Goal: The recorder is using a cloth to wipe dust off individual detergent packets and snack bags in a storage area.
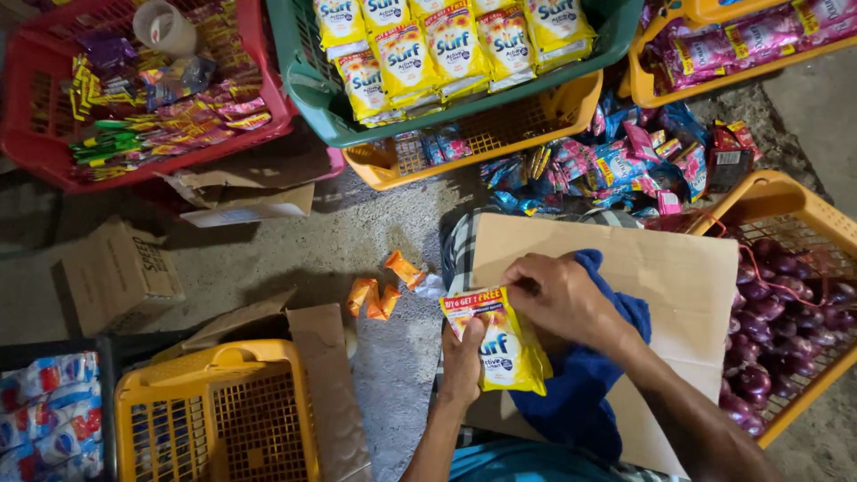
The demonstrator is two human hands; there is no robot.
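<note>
Both hands grip one yellow packet point(504, 344), a soft pouch that sits over the left edge of a flat sheet of cardboard point(665, 277) lying across the person's lap. The left hand point(464, 361) comes up from below with its fingers closed around the packet's lower left side, thumb pressed on the front. The right hand point(558, 295) reaches in from the cardboard side and pinches the packet's top right corner between thumb and fingers. A blue cloth point(585, 384) is draped over the cardboard just right of the packet, under the right forearm. On the concrete floor point(357, 241) left of the cardboard lie a few small orange sachets point(384, 290), loose and near one another. Beyond the cardboard, a green basket point(308, 85) holds rows of similar yellow packets, stacked over a yellow basket point(553, 112). To the right of the cardboard, touching its edge, stands another yellow basket point(786, 192) filled with red onions point(772, 308). Far left of the green basket sits a red basket point(36, 107) of mixed small sachets.
</note>
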